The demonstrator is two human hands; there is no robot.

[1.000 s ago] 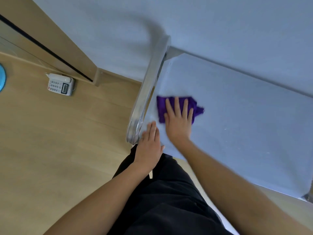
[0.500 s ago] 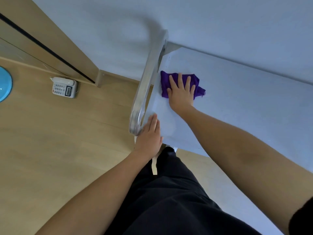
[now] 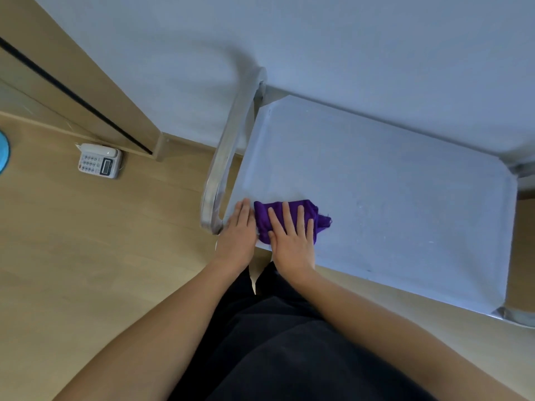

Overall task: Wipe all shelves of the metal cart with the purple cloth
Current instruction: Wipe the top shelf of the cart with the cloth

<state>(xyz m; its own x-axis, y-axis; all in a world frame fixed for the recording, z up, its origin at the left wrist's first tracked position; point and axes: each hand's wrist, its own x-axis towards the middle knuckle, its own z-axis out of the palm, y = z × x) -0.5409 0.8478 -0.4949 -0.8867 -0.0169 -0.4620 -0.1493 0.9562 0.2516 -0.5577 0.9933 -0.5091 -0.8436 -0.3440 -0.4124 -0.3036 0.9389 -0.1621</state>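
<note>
The metal cart's top shelf (image 3: pixel 390 204) fills the right half of the view, seen from above. A bunched purple cloth (image 3: pixel 263 218) lies near the shelf's near-left corner. My right hand (image 3: pixel 292 238) presses flat on the cloth with its fingers straight and spread. Just left of the cloth, my left hand (image 3: pixel 238 235) rests flat on the shelf's corner, fingers straight, beside the cart's steel handle (image 3: pixel 223 166). The lower shelves are hidden under the top one.
A white wall (image 3: pixel 318 39) runs right behind the cart. A white desk telephone (image 3: pixel 100 164) sits on the wooden floor (image 3: pixel 86 270) to the left, near a wooden door frame (image 3: pixel 72 82). A blue round object (image 3: pixel 3 153) shows at the left edge.
My right hand has dragged the cloth from the far-left part of the shelf back toward me to the near-left corner. My left hand stays at that corner.
</note>
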